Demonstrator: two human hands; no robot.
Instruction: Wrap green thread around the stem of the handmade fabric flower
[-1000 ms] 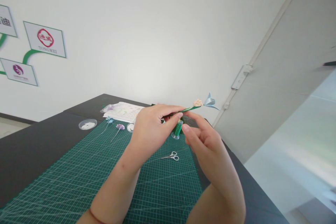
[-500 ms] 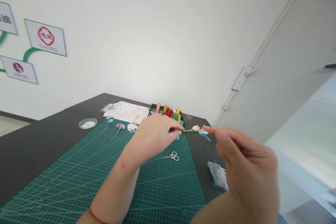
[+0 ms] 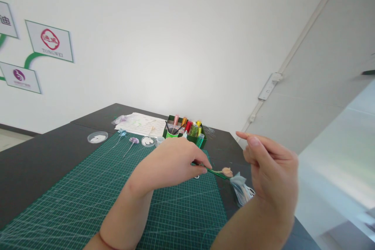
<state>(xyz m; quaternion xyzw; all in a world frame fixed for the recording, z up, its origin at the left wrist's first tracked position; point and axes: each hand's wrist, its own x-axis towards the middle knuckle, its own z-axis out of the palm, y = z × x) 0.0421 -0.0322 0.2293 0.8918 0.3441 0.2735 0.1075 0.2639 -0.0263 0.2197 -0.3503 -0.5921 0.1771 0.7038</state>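
Note:
My left hand pinches the green stem of a small artificial flower sprig between thumb and fingertips. A peach, tulip-like bloom and a pale blue bloom sit at its right end, tilted slightly down. Apart from the sprig, up and to the right, is my right hand. Its thumb presses against the index finger, which points left, and the other fingers are curled. Whether something thin is held there cannot be seen. Below my left hand, most of a pair of scissors is hidden.
A green cutting mat covers much of the black table. Blue and purple flowers lie on it. Behind are dishes of white pieces and a box of thread spools. At right sits a clear plastic case.
My left hand has lowered slightly, bringing the sprig down and right. My right hand has parted from the blue bloom and risen a little. The scissors are now mostly covered.

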